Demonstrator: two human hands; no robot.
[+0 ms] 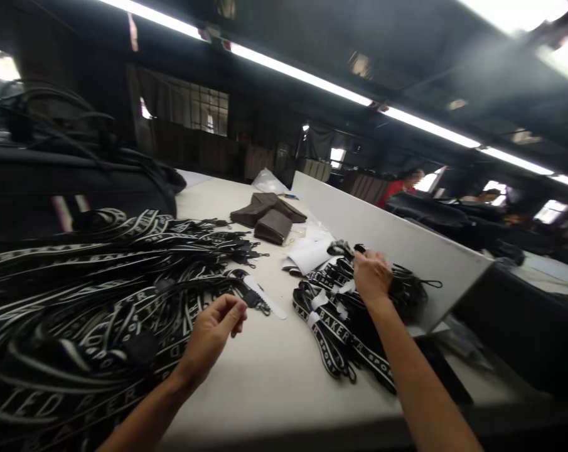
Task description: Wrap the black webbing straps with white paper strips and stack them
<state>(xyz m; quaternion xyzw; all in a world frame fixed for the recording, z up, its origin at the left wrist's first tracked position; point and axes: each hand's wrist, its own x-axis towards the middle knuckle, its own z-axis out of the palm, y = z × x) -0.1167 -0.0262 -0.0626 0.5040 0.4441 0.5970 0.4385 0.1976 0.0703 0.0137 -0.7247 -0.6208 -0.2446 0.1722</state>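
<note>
Bundled black woven straps with white lettering (335,326) sit on the off-white desk (250,370). Probably light and floppy, so I'd grab the white paper-like wraps (319,300). Left hand (223,319)'s loosely curled, right hand (373,273)'s at the pile; can't tell if either's gripping.

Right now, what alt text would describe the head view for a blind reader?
A person's right hand is at bundled, lettered black straps on a white table; the left hand, seemingly empty, is beside a larger strap heap. Dark brown pouches lie beyond.
</note>
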